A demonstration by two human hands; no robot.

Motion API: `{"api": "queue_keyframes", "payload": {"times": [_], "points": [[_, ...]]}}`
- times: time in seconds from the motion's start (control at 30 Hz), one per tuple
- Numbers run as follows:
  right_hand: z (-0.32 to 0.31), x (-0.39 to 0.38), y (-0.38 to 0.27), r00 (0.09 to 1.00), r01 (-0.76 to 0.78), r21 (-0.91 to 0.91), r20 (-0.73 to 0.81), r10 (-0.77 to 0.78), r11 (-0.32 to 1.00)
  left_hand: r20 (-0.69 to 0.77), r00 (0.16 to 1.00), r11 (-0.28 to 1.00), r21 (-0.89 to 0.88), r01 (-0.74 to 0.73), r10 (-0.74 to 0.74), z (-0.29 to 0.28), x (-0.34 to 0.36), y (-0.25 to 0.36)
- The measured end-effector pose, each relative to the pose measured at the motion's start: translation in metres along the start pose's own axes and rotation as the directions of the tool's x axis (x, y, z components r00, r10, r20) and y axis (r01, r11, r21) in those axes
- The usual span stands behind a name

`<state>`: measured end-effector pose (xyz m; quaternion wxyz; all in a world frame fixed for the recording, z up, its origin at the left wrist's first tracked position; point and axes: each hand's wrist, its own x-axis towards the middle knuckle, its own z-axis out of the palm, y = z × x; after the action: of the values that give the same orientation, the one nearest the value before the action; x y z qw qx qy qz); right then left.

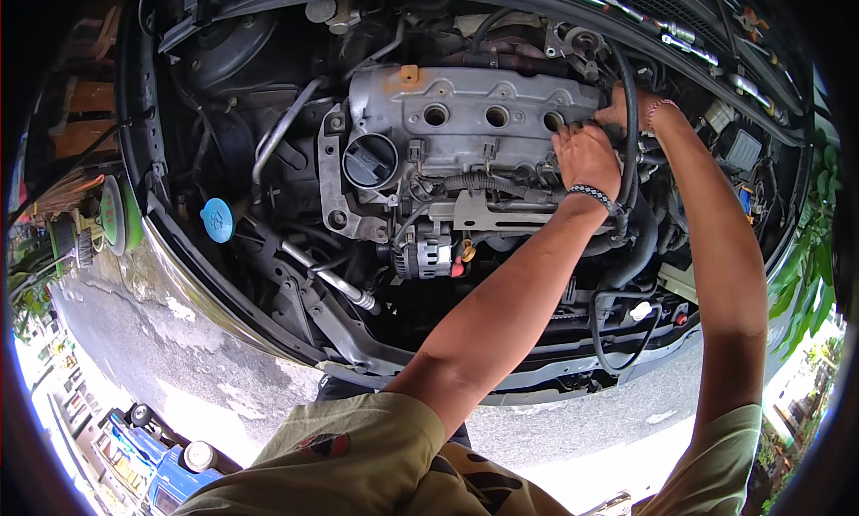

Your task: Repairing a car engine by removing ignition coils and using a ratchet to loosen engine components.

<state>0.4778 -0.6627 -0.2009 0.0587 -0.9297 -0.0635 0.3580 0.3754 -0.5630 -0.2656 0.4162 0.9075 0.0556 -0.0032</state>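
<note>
My left hand [586, 158], with a braided bracelet, rests at the lower right of the grey valve cover [456, 91], fingers bent beside the rightmost of the open round holes [553, 120]; what lies under the fingertips is hidden. My right hand [640, 109], wearing a thin red-and-white bracelet, reaches in at the cover's right end behind a black hose [630, 185]. Its fingers are partly hidden by the hose and left hand. A black oil cap [370, 162] sits at the cover's left.
The car's front edge [537, 386] runs below my arms. A blue reservoir cap [216, 219], metal pipe [286, 131] and alternator [422, 257] are in the bay. Tools [680, 42] lie along the far rim. A blue truck [170, 471] stands at lower left, foliage [819, 248] at right.
</note>
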Motion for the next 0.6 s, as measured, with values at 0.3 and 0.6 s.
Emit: {"api": "queue_keyframes", "payload": {"times": [0.3, 0.6], "points": [[0.018, 0.016, 0.018, 0.994, -0.071, 0.035, 0.088, 0.068, 0.997, 0.420, 0.892, 0.986, -0.055, -0.159, 0.167, -0.033, 0.042, -0.016], [0.008, 0.010, 0.016, 0.996, -0.069, 0.038, 0.064, 0.066, 0.997, 0.215, 0.975, 0.988, -0.133, 0.083, -0.053, -0.026, 0.015, 0.002]]}}
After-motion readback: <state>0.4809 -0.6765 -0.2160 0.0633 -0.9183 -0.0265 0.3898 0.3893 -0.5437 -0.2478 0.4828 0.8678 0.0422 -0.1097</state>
